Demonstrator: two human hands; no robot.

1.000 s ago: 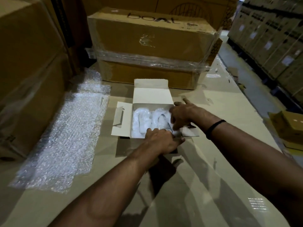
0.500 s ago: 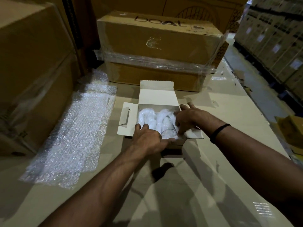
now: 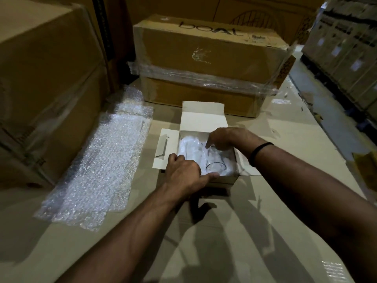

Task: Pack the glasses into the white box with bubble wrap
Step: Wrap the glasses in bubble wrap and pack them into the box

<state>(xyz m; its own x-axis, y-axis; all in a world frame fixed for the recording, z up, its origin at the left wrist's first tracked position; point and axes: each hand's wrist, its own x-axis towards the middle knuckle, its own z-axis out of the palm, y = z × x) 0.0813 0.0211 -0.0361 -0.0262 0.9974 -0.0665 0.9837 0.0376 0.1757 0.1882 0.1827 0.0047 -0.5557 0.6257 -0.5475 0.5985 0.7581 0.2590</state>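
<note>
The white box (image 3: 204, 121) lies open at the middle of the surface, lid flap back and side flaps spread. Inside lie bubble-wrapped glasses (image 3: 189, 148); the right one shows its clear round rim (image 3: 215, 167) toward me. My left hand (image 3: 183, 174) covers the box's near-left corner. Its fingers curl down onto the left wrapped glass and its thumb lies along the near wall by the rim. My right hand (image 3: 226, 139) hovers over the far right of the box, its fingertips pointing down onto the right glass's wrap.
A long sheet of bubble wrap (image 3: 98, 170) lies flat to the left of the box. Film-wrapped cartons (image 3: 204, 64) stand just behind it, and a tall carton stack (image 3: 44, 82) rises at the left. An aisle and stacked boxes (image 3: 346, 48) run along the right.
My left hand slid from the box's near-right edge to its near-left corner. My right hand moved from the right flap to above the box's interior. The camera came closer.
</note>
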